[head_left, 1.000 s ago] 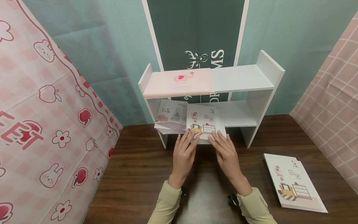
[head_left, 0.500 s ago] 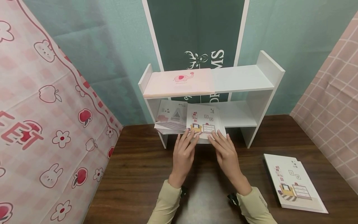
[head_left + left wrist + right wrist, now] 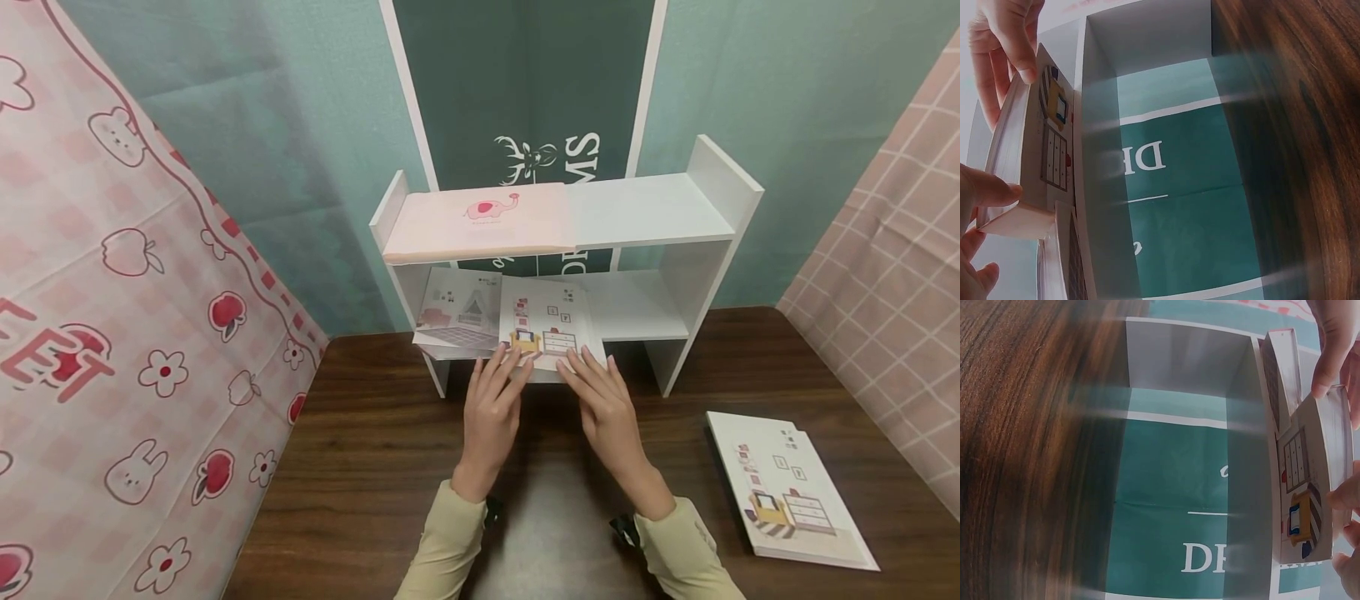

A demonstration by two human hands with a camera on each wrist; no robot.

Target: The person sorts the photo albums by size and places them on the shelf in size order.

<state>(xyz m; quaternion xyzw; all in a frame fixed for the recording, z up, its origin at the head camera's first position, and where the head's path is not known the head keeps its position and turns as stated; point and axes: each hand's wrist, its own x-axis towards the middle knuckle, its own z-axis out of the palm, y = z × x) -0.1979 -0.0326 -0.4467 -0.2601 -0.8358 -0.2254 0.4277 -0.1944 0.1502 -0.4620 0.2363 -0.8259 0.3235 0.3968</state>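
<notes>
Centrally, the left hand [image 3: 491, 408] and right hand [image 3: 611, 412] pinch the near edge of a furniture-printed book [image 3: 543, 321] projecting from a shelf [image 3: 641, 310], beside a grey-printed book [image 3: 461, 304]; sliding it home appears in hand, calling next for an even push inward. Right, on the desk [image 3: 360, 467]: a matching book [image 3: 791, 487].

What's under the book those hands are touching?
The white shelf is beneath the book, which sticks out past its front edge. Anything directly between them is covered, so I can't tell.
</notes>
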